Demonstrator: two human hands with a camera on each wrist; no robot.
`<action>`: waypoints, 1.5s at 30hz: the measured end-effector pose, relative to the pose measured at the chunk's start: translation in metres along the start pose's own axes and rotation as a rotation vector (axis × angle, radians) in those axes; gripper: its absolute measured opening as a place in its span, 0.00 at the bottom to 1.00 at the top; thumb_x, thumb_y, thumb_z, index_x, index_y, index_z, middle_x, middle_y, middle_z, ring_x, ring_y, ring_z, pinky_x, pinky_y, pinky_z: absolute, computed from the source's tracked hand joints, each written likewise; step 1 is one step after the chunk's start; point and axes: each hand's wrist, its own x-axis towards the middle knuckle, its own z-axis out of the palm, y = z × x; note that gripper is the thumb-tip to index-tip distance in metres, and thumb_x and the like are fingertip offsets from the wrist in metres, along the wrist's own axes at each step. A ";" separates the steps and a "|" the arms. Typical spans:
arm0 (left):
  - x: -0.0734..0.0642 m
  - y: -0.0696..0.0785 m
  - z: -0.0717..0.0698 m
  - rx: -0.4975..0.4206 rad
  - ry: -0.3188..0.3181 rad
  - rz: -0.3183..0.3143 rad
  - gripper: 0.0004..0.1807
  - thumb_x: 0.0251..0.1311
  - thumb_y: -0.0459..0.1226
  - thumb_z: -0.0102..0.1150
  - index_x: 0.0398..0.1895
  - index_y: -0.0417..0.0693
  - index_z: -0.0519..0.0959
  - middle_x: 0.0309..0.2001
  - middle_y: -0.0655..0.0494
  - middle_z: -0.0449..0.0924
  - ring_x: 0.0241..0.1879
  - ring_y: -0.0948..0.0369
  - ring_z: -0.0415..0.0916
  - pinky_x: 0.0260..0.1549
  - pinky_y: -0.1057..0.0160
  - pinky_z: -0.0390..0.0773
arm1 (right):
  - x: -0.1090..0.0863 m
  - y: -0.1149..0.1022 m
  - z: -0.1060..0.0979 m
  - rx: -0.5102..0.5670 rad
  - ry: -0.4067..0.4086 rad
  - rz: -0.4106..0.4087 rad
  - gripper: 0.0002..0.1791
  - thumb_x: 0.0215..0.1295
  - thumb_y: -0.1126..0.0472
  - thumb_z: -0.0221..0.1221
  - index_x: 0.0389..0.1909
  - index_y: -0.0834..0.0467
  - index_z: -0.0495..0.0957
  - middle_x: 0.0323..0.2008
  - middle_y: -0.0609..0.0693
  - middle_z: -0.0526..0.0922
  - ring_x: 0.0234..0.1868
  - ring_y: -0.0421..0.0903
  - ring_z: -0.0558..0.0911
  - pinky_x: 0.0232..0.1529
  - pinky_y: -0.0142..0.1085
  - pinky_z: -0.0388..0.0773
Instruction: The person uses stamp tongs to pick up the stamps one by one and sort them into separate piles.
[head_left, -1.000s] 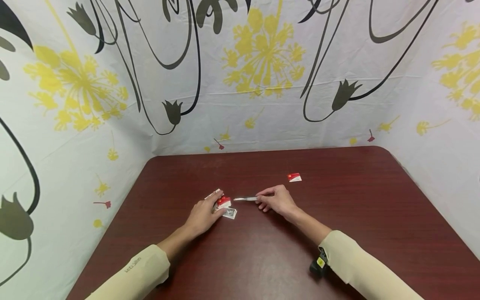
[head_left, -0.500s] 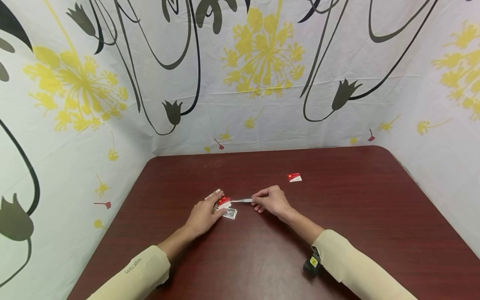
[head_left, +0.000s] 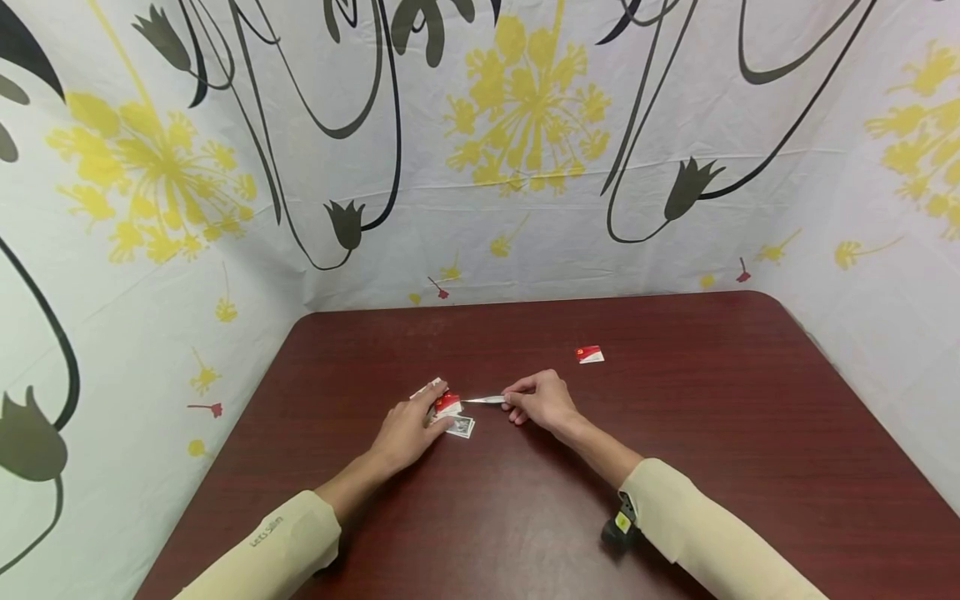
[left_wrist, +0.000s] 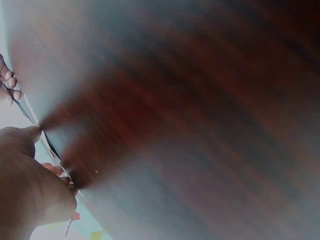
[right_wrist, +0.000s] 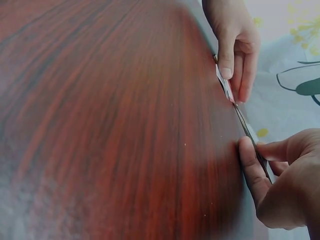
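Note:
My left hand (head_left: 403,429) rests with its fingers spread over a few small pieces of paper on the table. A red and white card (head_left: 448,403) shows between its thumb and fingers. By the thumb lies a white-edged piece with a grey picture (head_left: 461,427). My right hand (head_left: 546,405) pinches slim metal tweezers (head_left: 486,400) between thumb and fingers. They point left, their tip right at the edge of the red and white card. The right wrist view shows the tweezers (right_wrist: 244,121) spanning the space between both hands, low over the table.
Another small red and white card (head_left: 589,355) lies farther back to the right on the dark red-brown table (head_left: 675,400). A white cloth with a flower pattern (head_left: 480,242) hangs behind and along both sides of the table.
My right hand has moved a little left, bringing the tweezers' tip to the red and white card, and has since stayed almost still. The left hand and the papers have not visibly moved.

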 end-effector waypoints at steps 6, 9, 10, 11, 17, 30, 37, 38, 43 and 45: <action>0.000 0.001 -0.001 0.013 -0.019 -0.020 0.34 0.68 0.45 0.72 0.75 0.46 0.75 0.71 0.47 0.77 0.52 0.48 0.84 0.53 0.44 0.80 | 0.000 -0.001 0.001 -0.023 0.013 -0.002 0.05 0.69 0.74 0.67 0.40 0.73 0.88 0.28 0.63 0.89 0.19 0.44 0.85 0.25 0.36 0.85; -0.001 0.001 -0.003 0.006 -0.024 -0.014 0.34 0.69 0.44 0.71 0.75 0.45 0.75 0.72 0.46 0.76 0.57 0.46 0.83 0.56 0.43 0.79 | 0.000 -0.001 0.000 -0.024 0.016 0.003 0.05 0.69 0.74 0.66 0.40 0.73 0.89 0.29 0.63 0.89 0.20 0.45 0.86 0.25 0.37 0.85; -0.001 0.000 -0.004 0.001 -0.029 -0.014 0.33 0.70 0.44 0.70 0.75 0.45 0.74 0.72 0.45 0.75 0.61 0.46 0.82 0.58 0.42 0.78 | 0.000 -0.001 0.000 -0.022 0.017 0.006 0.05 0.69 0.74 0.66 0.40 0.73 0.89 0.29 0.63 0.89 0.20 0.45 0.86 0.25 0.37 0.85; -0.001 0.001 -0.005 -0.008 -0.035 -0.016 0.33 0.71 0.45 0.69 0.76 0.45 0.74 0.73 0.44 0.74 0.65 0.45 0.79 0.61 0.40 0.77 | 0.000 -0.001 -0.001 -0.020 0.017 0.009 0.05 0.69 0.74 0.66 0.40 0.73 0.88 0.29 0.63 0.89 0.20 0.45 0.86 0.25 0.37 0.85; -0.001 0.001 -0.009 -0.042 -0.033 -0.027 0.34 0.72 0.45 0.69 0.77 0.44 0.73 0.75 0.42 0.70 0.75 0.44 0.67 0.70 0.36 0.66 | 0.001 -0.001 -0.002 -0.009 0.011 0.015 0.05 0.69 0.74 0.66 0.40 0.73 0.88 0.30 0.64 0.90 0.20 0.44 0.86 0.25 0.36 0.85; -0.010 0.002 -0.009 -0.014 0.081 -0.006 0.30 0.66 0.42 0.75 0.71 0.48 0.80 0.61 0.45 0.85 0.52 0.48 0.86 0.53 0.43 0.80 | 0.000 0.000 -0.001 -0.012 -0.003 0.003 0.05 0.69 0.74 0.67 0.41 0.73 0.88 0.30 0.63 0.90 0.19 0.44 0.85 0.25 0.36 0.85; -0.015 0.004 -0.008 0.007 0.100 -0.031 0.28 0.65 0.43 0.75 0.68 0.50 0.83 0.50 0.44 0.89 0.34 0.54 0.81 0.41 0.47 0.80 | -0.001 0.000 -0.001 -0.016 0.003 0.005 0.05 0.69 0.73 0.67 0.41 0.72 0.89 0.30 0.63 0.90 0.19 0.44 0.85 0.25 0.36 0.85; -0.015 0.005 -0.008 0.010 0.102 -0.033 0.27 0.65 0.43 0.75 0.67 0.50 0.83 0.50 0.43 0.89 0.35 0.53 0.82 0.41 0.47 0.81 | -0.001 0.000 -0.001 -0.017 0.004 0.004 0.05 0.69 0.73 0.67 0.41 0.72 0.89 0.30 0.63 0.90 0.19 0.44 0.85 0.25 0.36 0.85; -0.017 0.007 -0.008 0.019 0.104 -0.045 0.27 0.65 0.44 0.75 0.66 0.49 0.84 0.50 0.41 0.89 0.36 0.51 0.84 0.40 0.46 0.82 | -0.002 0.000 -0.001 -0.024 0.007 0.000 0.05 0.70 0.73 0.66 0.41 0.72 0.89 0.30 0.63 0.90 0.19 0.44 0.85 0.25 0.37 0.85; -0.017 0.007 -0.007 0.022 0.107 -0.046 0.27 0.65 0.44 0.75 0.66 0.49 0.84 0.49 0.41 0.89 0.37 0.51 0.85 0.40 0.46 0.82 | -0.002 0.000 -0.001 -0.027 0.009 0.002 0.05 0.70 0.73 0.66 0.41 0.72 0.89 0.29 0.62 0.90 0.19 0.44 0.85 0.25 0.37 0.85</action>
